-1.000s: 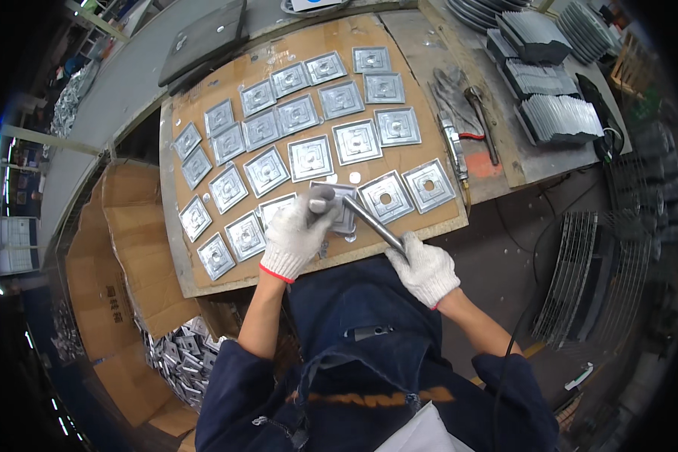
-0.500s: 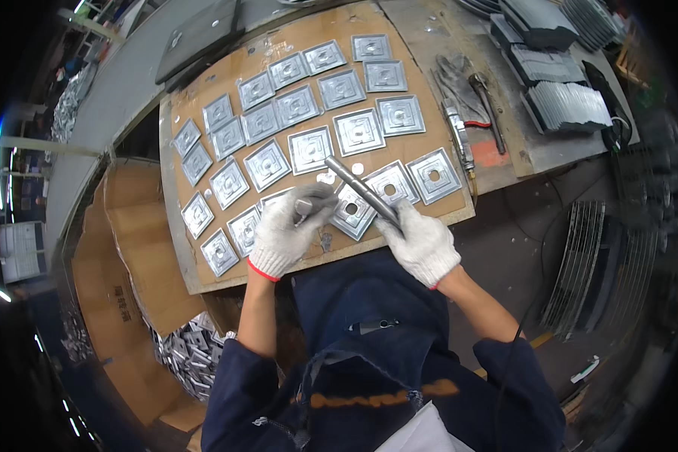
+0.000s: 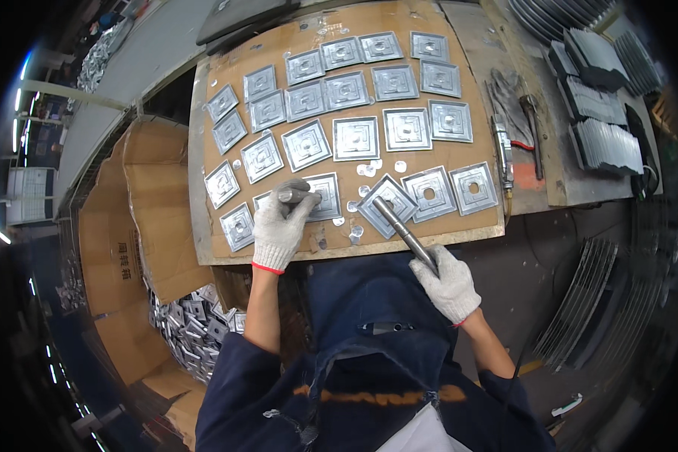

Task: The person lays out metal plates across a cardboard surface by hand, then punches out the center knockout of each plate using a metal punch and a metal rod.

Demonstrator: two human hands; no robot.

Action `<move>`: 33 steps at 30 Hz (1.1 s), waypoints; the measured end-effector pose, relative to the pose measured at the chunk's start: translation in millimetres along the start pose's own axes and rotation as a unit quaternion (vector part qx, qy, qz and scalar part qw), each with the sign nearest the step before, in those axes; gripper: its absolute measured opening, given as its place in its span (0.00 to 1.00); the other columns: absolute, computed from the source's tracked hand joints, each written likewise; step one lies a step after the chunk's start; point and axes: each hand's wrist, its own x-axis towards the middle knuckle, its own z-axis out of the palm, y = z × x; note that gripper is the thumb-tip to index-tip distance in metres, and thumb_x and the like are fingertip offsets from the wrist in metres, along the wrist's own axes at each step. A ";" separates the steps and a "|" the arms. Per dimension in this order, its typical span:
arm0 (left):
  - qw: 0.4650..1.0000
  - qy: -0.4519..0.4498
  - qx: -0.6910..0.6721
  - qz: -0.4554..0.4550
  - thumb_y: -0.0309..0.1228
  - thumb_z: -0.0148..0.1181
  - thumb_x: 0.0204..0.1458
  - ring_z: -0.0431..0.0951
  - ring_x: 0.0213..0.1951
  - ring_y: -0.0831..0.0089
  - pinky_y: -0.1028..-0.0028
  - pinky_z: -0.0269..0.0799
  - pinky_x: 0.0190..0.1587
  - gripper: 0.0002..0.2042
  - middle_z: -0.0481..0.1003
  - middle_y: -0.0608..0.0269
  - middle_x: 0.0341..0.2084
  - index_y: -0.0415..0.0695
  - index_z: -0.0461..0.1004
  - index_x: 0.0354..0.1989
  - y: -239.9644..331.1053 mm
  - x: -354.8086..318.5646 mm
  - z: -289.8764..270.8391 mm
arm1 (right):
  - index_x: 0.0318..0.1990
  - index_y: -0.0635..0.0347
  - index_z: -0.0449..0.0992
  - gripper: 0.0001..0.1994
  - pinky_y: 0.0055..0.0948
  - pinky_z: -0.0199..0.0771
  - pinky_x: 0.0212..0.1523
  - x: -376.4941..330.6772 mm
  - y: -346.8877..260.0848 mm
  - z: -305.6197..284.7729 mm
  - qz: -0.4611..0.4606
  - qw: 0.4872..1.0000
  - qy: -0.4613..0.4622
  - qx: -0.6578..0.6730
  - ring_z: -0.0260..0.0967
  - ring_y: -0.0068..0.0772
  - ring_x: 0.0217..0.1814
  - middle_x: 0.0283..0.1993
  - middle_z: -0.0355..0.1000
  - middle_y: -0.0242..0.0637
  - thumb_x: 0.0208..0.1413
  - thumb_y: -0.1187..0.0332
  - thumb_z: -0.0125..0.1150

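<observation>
My left hand (image 3: 280, 232), in a white knit glove with grey fingertips, is closed around a short metal cylinder (image 3: 291, 195). It rests over a square silvery metal plate (image 3: 329, 205) in the front row, partly covering it. My right hand (image 3: 449, 286), gloved alike, grips the lower end of a long metal rod (image 3: 403, 232). The rod slants up to the left, its far end over a turned plate (image 3: 377, 197). Right of that lie a plate (image 3: 443, 203) and another plate (image 3: 485, 203), each with a round hole in its middle.
Rows of similar plates (image 3: 355, 138) cover the cardboard-topped bench (image 3: 459, 224). Small round discs (image 3: 364, 190) lie among them. On the right are a grey glove (image 3: 508, 105), a hammer (image 3: 535, 128) and stacked metal parts (image 3: 609, 148). A cardboard box (image 3: 154, 226) of metal pieces stands left.
My left hand has come down onto a front-row plate with the cylinder. My right hand has moved right and nearer to me with the rod. The bench appears shifted right and upward.
</observation>
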 end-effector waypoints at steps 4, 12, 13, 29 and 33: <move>0.998 -0.028 0.046 0.014 0.24 0.70 0.64 0.86 0.42 0.76 0.75 0.83 0.47 0.12 0.87 0.59 0.39 0.38 0.80 0.54 1.0 1.8 -1.0 | 0.52 0.60 0.79 0.20 0.52 0.79 0.42 7.9 -5.8 7.6 -0.035 0.999 -0.005 0.003 0.82 0.61 0.40 0.35 0.80 0.54 0.67 0.52 0.66; 0.998 0.010 0.049 -0.043 0.28 0.73 0.60 0.86 0.39 0.78 0.73 0.82 0.45 0.14 0.87 0.60 0.35 0.41 0.82 0.53 16.8 -1.2 9.6 | 0.49 0.61 0.77 0.20 0.50 0.80 0.42 20.6 -31.2 7.8 -0.062 0.997 -0.036 0.000 0.81 0.61 0.41 0.37 0.80 0.53 0.68 0.51 0.65; 0.998 0.011 0.048 -0.044 0.28 0.73 0.60 0.86 0.39 0.78 0.73 0.82 0.45 0.14 0.87 0.60 0.35 0.41 0.82 0.53 16.5 -1.8 9.6 | 0.49 0.61 0.77 0.20 0.50 0.80 0.42 21.8 -34.9 7.1 -0.062 0.997 -0.037 -0.001 0.81 0.61 0.41 0.37 0.80 0.53 0.68 0.51 0.65; 0.995 -0.058 0.078 -0.035 0.29 0.68 0.61 0.87 0.44 0.66 0.68 0.82 0.52 0.17 0.87 0.56 0.42 0.39 0.80 0.58 2.7 3.6 1.9 | 0.48 0.60 0.73 0.16 0.51 0.81 0.30 43.7 -133.4 17.8 -0.307 0.939 0.071 -0.137 0.81 0.56 0.27 0.25 0.78 0.47 0.71 0.54 0.61; 0.989 -0.043 0.115 -0.085 0.30 0.69 0.61 0.89 0.44 0.68 0.68 0.82 0.49 0.17 0.88 0.54 0.41 0.42 0.82 0.58 -10.0 2.1 2.0 | 0.51 0.60 0.73 0.18 0.52 0.81 0.29 44.9 -129.4 6.0 -0.234 0.942 -0.036 -0.237 0.81 0.57 0.28 0.29 0.80 0.48 0.73 0.52 0.56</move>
